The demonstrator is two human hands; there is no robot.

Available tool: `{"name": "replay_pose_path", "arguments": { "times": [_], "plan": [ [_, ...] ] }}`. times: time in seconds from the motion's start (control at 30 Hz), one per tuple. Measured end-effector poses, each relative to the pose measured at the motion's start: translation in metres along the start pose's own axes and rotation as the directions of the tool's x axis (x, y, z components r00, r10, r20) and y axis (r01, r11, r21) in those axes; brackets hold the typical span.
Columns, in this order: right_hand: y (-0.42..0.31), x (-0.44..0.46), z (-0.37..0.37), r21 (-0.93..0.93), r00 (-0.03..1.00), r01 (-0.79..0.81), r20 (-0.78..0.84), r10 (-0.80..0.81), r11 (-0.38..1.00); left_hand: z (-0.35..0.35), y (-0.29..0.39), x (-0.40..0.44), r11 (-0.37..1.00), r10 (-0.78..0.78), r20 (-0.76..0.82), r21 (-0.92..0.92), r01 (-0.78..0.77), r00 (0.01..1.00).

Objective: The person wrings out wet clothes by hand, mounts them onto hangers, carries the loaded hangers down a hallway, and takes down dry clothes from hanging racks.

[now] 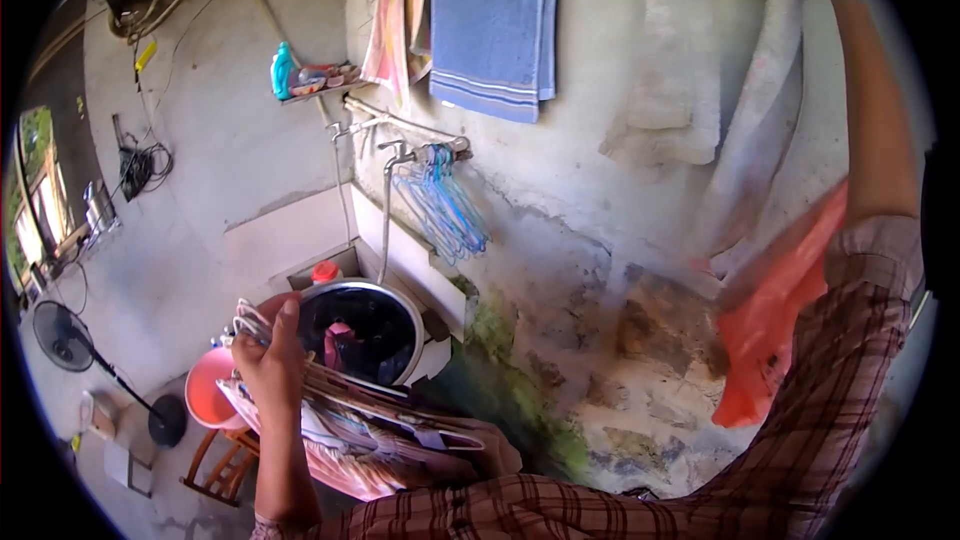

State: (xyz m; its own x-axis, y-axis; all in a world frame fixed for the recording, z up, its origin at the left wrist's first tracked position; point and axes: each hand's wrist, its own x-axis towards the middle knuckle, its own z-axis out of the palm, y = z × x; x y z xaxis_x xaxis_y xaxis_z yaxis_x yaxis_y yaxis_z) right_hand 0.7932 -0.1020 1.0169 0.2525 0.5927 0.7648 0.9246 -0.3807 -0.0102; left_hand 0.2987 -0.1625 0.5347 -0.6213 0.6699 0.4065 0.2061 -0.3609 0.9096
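My left hand (272,355) is closed around the hooks of several clothes hangers (250,318). Pink and pale garments (370,450) hang from them in a bunch against my front. Just beyond that hand stands a round metal basin (418,325) with dark wet cloth (375,325) and a small pink piece (340,342) in it. My right arm (880,110), in a checked sleeve, reaches up along the right side; its hand lies past the top edge, so its fingers are hidden.
Blue hangers (445,205) hang by a tap (395,152). A blue towel (490,30) and a striped towel (395,35) hang above. Red plastic sheeting (770,330) is at right. A pink bucket (203,390), wooden stool (222,470) and standing fan (65,337) are at left.
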Motion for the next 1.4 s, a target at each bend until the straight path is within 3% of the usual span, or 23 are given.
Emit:
{"name": "replay_pose_path", "arguments": {
  "times": [0.03, 0.13, 0.17, 0.27, 0.37, 0.43, 0.53, 0.6, 0.63, 0.7, 0.8, 0.83, 0.87, 0.9, 0.93, 1.0, 1.07, 1.13, 1.17, 1.2, 1.3, 1.33, 1.4],
  "plan": [
    [-0.009, 0.004, -0.002, -0.169, 1.0, -0.027, -0.019, 0.024, 0.985, 0.0, 0.002, 0.0, 1.0, -0.013, 0.008, -0.009, 0.014, 1.0],
    [-0.023, 0.009, 0.011, 0.37, 0.981, 0.189, -0.11, -0.159, 0.91, -0.008, 0.003, -0.001, 0.999, -0.014, 0.015, -0.044, 0.014, 1.0],
    [-0.028, 0.01, 0.014, 0.38, 0.978, 0.202, -0.124, -0.166, 0.903, -0.011, 0.005, -0.001, 1.0, -0.009, 0.007, -0.025, 0.009, 1.0],
    [-0.062, -0.013, 0.029, 0.038, 0.983, 0.09, -0.165, -0.083, 0.995, -0.024, 0.005, -0.002, 1.0, 0.022, -0.048, 0.008, -0.021, 0.999],
    [-0.097, -0.048, 0.038, -0.307, 0.961, -0.077, -0.276, -0.011, 0.949, -0.041, 0.002, -0.001, 0.999, 0.037, -0.09, -0.021, -0.039, 0.995],
    [-0.113, -0.051, 0.042, -0.411, 0.909, -0.122, -0.412, -0.064, 0.904, -0.054, 0.003, -0.001, 0.998, 0.017, -0.128, -0.058, -0.025, 0.992],
    [-0.127, -0.036, 0.057, -0.483, 0.608, -0.171, -0.738, -0.294, 0.859, -0.077, 0.002, -0.006, 0.996, 0.045, -0.228, -0.062, -0.061, 0.973],
    [-0.166, -0.058, 0.052, -0.186, 0.669, 0.23, -0.683, -0.294, 0.955, -0.095, 0.006, -0.013, 0.997, 0.028, -0.285, -0.056, -0.046, 0.958],
    [-0.189, -0.077, 0.051, 0.004, 0.7, 0.4, -0.647, -0.303, 0.916, -0.106, 0.007, -0.016, 0.996, 0.027, -0.326, -0.072, -0.053, 0.945],
    [-0.238, -0.146, 0.076, 0.476, 0.764, 0.642, -0.455, -0.457, 0.6, -0.13, 0.006, -0.019, 0.987, 0.053, -0.401, -0.116, -0.108, 0.915],
    [-0.295, -0.268, 0.156, 0.654, 0.532, 0.721, -0.307, -0.789, 0.231, -0.18, 0.009, -0.022, 0.978, 0.098, -0.515, -0.106, -0.177, 0.851],
    [-0.316, -0.331, 0.145, 0.753, 0.563, 0.475, 0.136, -0.815, 0.455, -0.201, 0.011, -0.02, 0.965, 0.136, -0.505, -0.128, -0.23, 0.852],
    [-0.328, -0.362, 0.187, 0.918, 0.318, 0.357, 0.053, -0.946, 0.171, -0.222, 0.015, -0.018, 0.967, 0.153, -0.563, -0.084, -0.241, 0.812],
    [-0.343, -0.403, 0.195, 0.879, 0.133, 0.462, 0.059, -0.989, 0.115, -0.246, 0.021, -0.018, 0.965, 0.187, -0.583, -0.042, -0.259, 0.79],
    [-0.363, -0.433, 0.215, 0.869, -0.097, 0.483, 0.177, -0.979, 0.109, -0.269, 0.028, -0.017, 0.962, 0.219, -0.599, -0.002, -0.274, 0.771],
    [-0.398, -0.495, 0.27, 0.9, -0.365, 0.398, 0.33, -0.87, 0.175, -0.301, 0.045, -0.016, 0.937, 0.35, -0.633, 0.245, -0.251, 0.69],
    [-0.429, -0.567, 0.312, 0.914, -0.403, 0.405, 0.212, -0.89, 0.035, -0.351, 0.063, -0.012, 0.912, 0.404, -0.675, 0.351, -0.212, 0.617],
    [-0.46, -0.63, 0.319, 0.952, -0.47, 0.276, 0.252, -0.846, 0.13, -0.374, 0.081, -0.01, 0.818, 0.543, -0.695, 0.565, -0.108, 0.471],
    [-0.475, -0.657, 0.318, 0.959, -0.5, 0.217, 0.269, -0.823, 0.182, -0.395, 0.091, -0.012, 0.81, 0.556, -0.702, 0.577, -0.103, 0.444],
    [-0.488, -0.685, 0.316, 0.969, -0.536, 0.138, 0.249, -0.807, 0.207, -0.433, 0.097, -0.023, 0.725, 0.635, -0.568, 0.672, -0.151, 0.523],
    [-0.514, -0.754, 0.299, 0.946, -0.638, -0.04, 0.223, -0.737, 0.321, -0.462, 0.112, -0.041, 0.673, 0.684, -0.654, 0.737, 0.067, 0.322],
    [-0.525, -0.773, 0.291, 0.943, -0.672, -0.047, 0.215, -0.709, 0.33, -0.486, 0.123, -0.054, 0.645, 0.667, -0.646, 0.75, 0.145, 0.371],
    [-0.548, -0.815, 0.289, 0.948, -0.714, -0.067, 0.172, -0.678, 0.312, -0.527, 0.137, -0.087, 0.529, 0.7, -0.493, 0.844, 0.088, 0.517]
  ]
}}
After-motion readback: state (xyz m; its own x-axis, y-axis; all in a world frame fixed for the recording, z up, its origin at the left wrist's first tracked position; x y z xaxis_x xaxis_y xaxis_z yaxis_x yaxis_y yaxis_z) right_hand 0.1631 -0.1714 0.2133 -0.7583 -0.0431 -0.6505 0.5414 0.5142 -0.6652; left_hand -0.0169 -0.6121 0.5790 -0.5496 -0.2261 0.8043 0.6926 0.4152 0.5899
